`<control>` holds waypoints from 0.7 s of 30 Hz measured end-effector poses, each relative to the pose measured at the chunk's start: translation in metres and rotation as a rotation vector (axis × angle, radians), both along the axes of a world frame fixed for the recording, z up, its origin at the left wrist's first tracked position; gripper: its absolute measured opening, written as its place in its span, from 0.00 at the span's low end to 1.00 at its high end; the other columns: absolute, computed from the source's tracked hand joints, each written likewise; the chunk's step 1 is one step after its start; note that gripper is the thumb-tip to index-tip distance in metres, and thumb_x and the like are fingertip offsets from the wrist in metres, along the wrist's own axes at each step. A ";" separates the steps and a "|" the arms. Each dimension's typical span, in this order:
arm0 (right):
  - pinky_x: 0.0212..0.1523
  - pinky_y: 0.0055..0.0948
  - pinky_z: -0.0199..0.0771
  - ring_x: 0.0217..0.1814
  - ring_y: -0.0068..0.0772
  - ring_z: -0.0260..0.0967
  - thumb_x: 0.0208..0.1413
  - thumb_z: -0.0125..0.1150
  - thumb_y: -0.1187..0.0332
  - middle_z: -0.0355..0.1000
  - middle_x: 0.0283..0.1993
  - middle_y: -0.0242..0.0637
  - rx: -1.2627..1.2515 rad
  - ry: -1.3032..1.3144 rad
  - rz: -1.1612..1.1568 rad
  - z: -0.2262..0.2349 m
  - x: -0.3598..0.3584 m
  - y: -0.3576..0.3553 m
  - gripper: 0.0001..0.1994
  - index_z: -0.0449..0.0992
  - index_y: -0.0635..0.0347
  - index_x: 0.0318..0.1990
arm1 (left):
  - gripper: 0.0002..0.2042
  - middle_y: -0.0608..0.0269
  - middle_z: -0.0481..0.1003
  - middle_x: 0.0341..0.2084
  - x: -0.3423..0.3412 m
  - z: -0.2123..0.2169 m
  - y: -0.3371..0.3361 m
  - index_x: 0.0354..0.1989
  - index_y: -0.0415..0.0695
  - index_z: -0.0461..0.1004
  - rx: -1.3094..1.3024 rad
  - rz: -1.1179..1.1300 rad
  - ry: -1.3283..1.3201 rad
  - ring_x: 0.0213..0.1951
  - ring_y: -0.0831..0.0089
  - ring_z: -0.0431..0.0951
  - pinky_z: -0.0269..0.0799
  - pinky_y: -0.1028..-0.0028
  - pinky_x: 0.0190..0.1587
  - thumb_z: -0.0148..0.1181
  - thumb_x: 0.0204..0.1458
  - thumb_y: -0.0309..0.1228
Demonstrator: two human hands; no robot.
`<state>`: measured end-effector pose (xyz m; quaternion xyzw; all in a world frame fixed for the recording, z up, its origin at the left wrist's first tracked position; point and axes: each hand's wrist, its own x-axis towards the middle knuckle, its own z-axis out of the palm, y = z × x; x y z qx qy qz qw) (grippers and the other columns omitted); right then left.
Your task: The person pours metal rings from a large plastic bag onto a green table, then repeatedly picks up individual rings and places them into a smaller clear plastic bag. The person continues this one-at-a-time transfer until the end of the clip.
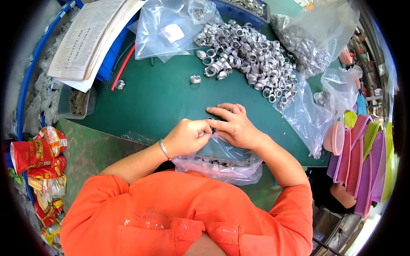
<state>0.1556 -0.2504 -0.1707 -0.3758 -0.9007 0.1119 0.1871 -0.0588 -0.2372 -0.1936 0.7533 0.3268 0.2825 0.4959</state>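
Note:
Both hands meet at the near edge of the green tabletop. My left hand (pixel 186 137), with a bangle on its wrist, is closed in a pinch; what its fingertips hold is hidden. My right hand (pixel 237 127) has its thumb and index finger closed round a small silvery metal ring (pixel 210 119), mostly covered by fingers. Its other fingers stretch out over the table. Just below the hands, a clear plastic bag (pixel 239 174) with small metal pieces inside hangs at the table edge. A single metal ring (pixel 195 79) lies farther off.
A large heap of metal rings (pixel 247 55) covers the far right. Around it are a bag of metal parts (pixel 299 47), a blue bin (pixel 260 13) and a flat clear bag (pixel 158 32). Papers (pixel 85 42), a red rod (pixel 123 68) and a clear tub (pixel 64 102) are at left.

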 end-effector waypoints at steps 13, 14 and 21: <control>0.34 0.36 0.74 0.36 0.44 0.71 0.46 0.67 0.65 0.71 0.35 0.41 -0.359 0.270 0.014 0.052 -0.011 -0.016 0.12 0.77 0.56 0.38 | 0.05 0.53 0.74 0.16 -0.002 0.005 0.002 0.29 0.39 0.77 -0.051 -0.007 0.059 0.19 0.64 0.75 0.70 0.69 0.24 0.60 0.47 0.27; 0.35 0.37 0.74 0.37 0.45 0.71 0.47 0.68 0.63 0.71 0.36 0.41 -0.271 0.229 -0.010 0.053 -0.013 -0.008 0.12 0.77 0.56 0.38 | 0.05 0.51 0.75 0.18 -0.002 0.006 0.002 0.29 0.39 0.76 -0.051 -0.013 0.063 0.21 0.59 0.78 0.72 0.66 0.26 0.59 0.47 0.27; 0.62 0.48 0.58 0.64 0.47 0.60 0.52 0.61 0.51 0.67 0.59 0.40 0.296 -0.147 -0.309 0.000 -0.023 0.135 0.26 0.72 0.51 0.56 | 0.04 0.59 0.72 0.14 -0.002 0.007 0.000 0.30 0.38 0.77 -0.034 0.002 0.031 0.15 0.77 0.70 0.64 0.74 0.20 0.62 0.48 0.26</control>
